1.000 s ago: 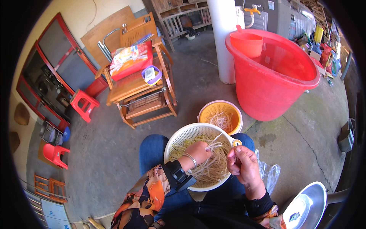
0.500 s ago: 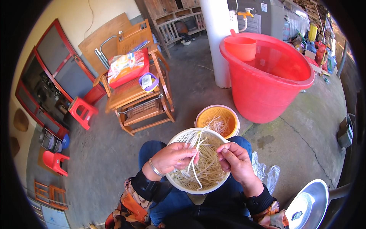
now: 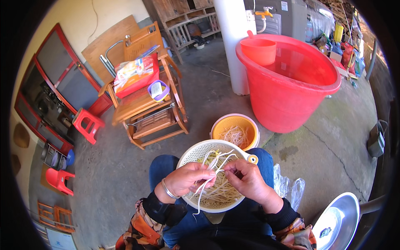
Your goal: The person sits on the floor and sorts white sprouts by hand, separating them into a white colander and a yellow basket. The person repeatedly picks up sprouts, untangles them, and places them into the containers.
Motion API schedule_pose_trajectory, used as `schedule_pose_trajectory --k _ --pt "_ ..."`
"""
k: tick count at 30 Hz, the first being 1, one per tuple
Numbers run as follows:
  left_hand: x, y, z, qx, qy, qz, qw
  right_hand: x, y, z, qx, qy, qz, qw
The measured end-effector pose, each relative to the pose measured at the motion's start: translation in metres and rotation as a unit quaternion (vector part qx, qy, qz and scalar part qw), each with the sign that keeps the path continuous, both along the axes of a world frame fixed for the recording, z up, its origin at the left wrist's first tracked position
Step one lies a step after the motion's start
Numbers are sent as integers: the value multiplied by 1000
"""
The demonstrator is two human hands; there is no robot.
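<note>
My left hand point(image 3: 192, 179), with a bracelet on its wrist, is closed round a small bunch of long white bean sprouts point(image 3: 217, 157). Their ends loop up past my fingers and hang down below them. Close beside it, my right hand point(image 3: 248, 180) pinches a strand of the bunch between thumb and fingertips. Beneath both hands a cream perforated colander point(image 3: 188, 155) rests on my lap, holding many more sprouts, some with yellow tips. Just beyond it, an orange basket point(image 3: 219, 125) inside a pale bucket contains thin pinkish-white strands.
A large red tub point(image 3: 275, 106) with a red dipper point(image 3: 258, 52) stands at the far right by a white pillar point(image 3: 233, 54). A wooden chair point(image 3: 141, 110) is ahead on the left. Clear plastic bags point(image 3: 297, 192) and a metal basin point(image 3: 352, 208) lie to my right.
My right hand has moved left to the bunch and now pinches a strand there. The sprouts in my left hand have shifted, with one end hanging lower over the colander's near rim.
</note>
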State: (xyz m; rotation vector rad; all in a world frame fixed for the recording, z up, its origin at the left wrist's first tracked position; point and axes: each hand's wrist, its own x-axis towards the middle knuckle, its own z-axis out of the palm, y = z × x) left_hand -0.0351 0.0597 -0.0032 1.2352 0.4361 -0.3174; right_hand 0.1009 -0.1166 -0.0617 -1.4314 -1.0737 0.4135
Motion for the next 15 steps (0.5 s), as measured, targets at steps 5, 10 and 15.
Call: schedule_pose_trajectory --k 5,10,15 --pt "-1 -1 2 -4 0 -12 1000 -2 0 -3 22 128 -15 991" --pt "-3 -2 7 -19 3 -2 1000 12 -1 -1 77 457 26 886" --pt "-2 -4 9 12 4 -25 1000 19 -4 7 50 432 65 898"
